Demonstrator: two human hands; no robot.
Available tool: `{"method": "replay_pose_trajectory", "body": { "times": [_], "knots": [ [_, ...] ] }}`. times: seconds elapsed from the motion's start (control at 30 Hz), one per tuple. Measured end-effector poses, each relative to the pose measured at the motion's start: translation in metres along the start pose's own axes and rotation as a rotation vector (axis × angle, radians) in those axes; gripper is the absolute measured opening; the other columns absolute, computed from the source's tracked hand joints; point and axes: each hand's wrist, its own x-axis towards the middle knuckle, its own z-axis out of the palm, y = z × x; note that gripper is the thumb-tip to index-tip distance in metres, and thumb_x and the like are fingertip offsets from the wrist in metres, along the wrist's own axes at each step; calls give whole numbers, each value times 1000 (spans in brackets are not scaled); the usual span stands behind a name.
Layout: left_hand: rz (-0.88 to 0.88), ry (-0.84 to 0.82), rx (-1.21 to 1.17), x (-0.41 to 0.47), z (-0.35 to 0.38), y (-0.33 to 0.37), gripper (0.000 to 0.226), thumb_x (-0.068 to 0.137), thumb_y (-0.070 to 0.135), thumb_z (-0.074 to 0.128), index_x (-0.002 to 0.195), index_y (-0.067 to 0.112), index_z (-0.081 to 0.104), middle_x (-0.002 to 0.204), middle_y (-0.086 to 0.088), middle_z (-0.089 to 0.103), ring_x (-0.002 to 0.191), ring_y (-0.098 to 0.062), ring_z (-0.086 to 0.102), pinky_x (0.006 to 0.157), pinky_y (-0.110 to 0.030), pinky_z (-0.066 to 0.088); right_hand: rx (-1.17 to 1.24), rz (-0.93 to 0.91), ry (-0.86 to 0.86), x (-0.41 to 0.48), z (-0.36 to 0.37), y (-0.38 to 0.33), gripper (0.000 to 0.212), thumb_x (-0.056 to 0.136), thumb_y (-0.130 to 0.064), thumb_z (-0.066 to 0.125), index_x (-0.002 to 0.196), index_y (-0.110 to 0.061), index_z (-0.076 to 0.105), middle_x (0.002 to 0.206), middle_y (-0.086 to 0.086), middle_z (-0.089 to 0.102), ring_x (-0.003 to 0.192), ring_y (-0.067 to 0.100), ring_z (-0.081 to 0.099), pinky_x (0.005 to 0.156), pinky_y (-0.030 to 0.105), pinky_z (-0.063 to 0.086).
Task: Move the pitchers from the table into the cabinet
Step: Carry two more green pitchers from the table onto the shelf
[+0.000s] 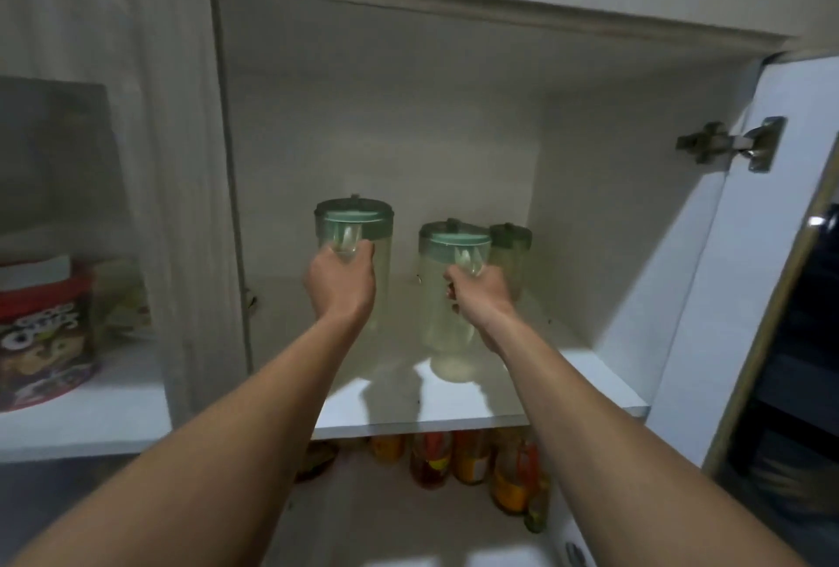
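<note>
Both my arms reach into an open wall cabinet. My left hand (341, 282) is closed around the handle of a clear pitcher with a green lid (354, 228), standing upright on the white cabinet shelf (567, 389). My right hand (481, 294) grips the handle of a second clear green-lidded pitcher (447, 294) to the right, whose base rests near the shelf's front. A third green-lidded pitcher (510, 248) stands behind it at the back right, partly hidden.
The cabinet door (744, 276) stands open on the right with a metal hinge (731, 144). A cereal box (43, 335) sits in the left compartment behind a divider. Several bottles (472, 462) with orange and red labels stand below the shelf.
</note>
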Motion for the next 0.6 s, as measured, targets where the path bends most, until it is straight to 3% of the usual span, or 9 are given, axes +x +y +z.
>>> {"method": "replay_pose_trajectory", "body": {
  "times": [0.13,0.27,0.37,0.43,0.53,0.6],
  "knots": [
    [-23,33,47,44,45,-27,18,90,28,60,79,14,62,65,-1,58,58,-16,53,59,-27,36,-6,-12,-11,65,22,22,16,95,-26,61,90,-11,64,79,6,61,75,22,61,82,46,57],
    [-12,49,178,77,74,-51,26,91,37,57,89,12,67,91,-14,69,84,-35,64,73,-33,49,-2,-18,-55,109,39,42,8,96,-19,60,91,-17,66,84,2,65,87,27,66,88,46,56],
    [-29,97,215,106,102,-76,34,91,37,59,99,6,70,104,-19,70,96,-38,65,83,-38,51,-14,-20,-62,149,59,58,15,95,-18,62,82,-15,68,82,7,67,81,27,63,80,45,55],
    [5,114,196,122,121,-92,33,90,34,61,98,4,70,101,-19,70,95,-37,65,79,-36,47,29,-35,-57,177,71,70,17,93,-15,62,76,-14,66,80,11,65,79,27,60,72,42,49],
    [10,119,182,141,143,-111,25,90,30,62,88,6,66,88,-12,67,89,-35,65,72,-32,44,32,-32,-89,206,87,82,21,93,-16,60,88,3,69,77,13,61,71,23,56,67,37,45],
    [-8,127,191,154,152,-120,23,90,30,62,88,7,64,88,-12,66,89,-34,65,75,-34,49,44,-36,-93,223,98,86,26,92,-17,62,94,8,69,76,13,62,70,23,57,69,37,47]
  ]
}}
